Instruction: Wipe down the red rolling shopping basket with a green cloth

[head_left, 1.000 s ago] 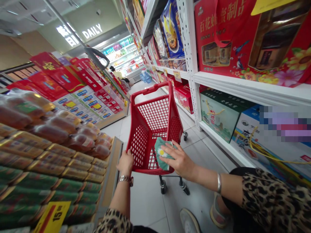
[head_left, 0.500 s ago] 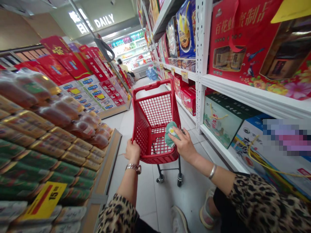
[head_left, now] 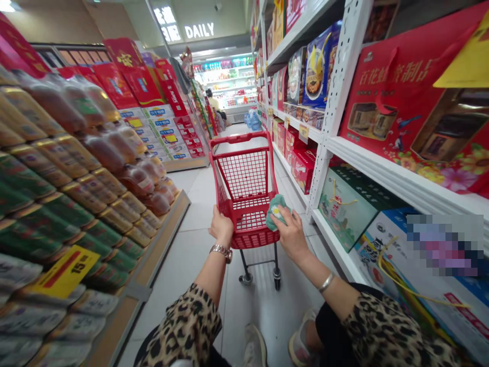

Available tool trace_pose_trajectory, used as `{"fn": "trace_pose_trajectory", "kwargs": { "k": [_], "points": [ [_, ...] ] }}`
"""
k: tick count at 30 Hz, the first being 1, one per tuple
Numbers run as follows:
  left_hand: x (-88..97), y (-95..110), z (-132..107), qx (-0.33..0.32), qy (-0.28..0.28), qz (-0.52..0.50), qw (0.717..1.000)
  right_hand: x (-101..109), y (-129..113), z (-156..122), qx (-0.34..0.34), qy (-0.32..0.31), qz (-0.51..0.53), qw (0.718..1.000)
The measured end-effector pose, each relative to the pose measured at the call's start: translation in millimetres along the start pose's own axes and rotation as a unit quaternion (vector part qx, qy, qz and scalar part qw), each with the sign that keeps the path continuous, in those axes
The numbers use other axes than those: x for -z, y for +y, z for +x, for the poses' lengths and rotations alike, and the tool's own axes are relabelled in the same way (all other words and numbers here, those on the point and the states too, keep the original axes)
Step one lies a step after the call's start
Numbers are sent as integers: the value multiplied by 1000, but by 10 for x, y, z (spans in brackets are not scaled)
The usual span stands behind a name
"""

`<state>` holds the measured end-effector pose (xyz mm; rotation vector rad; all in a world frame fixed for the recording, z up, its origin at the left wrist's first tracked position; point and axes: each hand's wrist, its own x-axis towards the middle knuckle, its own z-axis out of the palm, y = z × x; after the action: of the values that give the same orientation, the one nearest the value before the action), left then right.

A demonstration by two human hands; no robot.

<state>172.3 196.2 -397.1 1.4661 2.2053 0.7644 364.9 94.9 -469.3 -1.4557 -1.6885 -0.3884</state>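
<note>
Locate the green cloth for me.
In the head view, the green cloth sits under the right hand at the near right corner of the red cart, left of the white shelving.

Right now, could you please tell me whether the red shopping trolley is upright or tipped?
Upright: the red shopping trolley stands on its castors on the tiled floor.

The left hand (head_left: 220, 228) grips a red shopping cart's (head_left: 244, 176) rim, the right hand (head_left: 293, 236) holds what looks like green cloth (head_left: 275, 214).

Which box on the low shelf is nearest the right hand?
The green gift box with the yellow cord, closest to the right hand; the blue-and-white box beside it sits farther off.
</note>
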Motion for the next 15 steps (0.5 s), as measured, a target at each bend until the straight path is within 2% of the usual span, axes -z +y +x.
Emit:
{"fn": "trace_pose_trajectory", "kwargs": {
  "k": [5, 10, 15],
  "points": [
    [-187, -27, -331, -17, 16, -53, 998, -42, -236, -128, -4, 24, 37, 999],
    [-397, -34, -797, -43, 30, -110, 992, -43, -536, -287, -24, 51, 46, 997],
    [-503, -178, -1352, -70, -9, -134, 988, 174, -511, -507, -12, 93, 15, 996]
  ]
}}
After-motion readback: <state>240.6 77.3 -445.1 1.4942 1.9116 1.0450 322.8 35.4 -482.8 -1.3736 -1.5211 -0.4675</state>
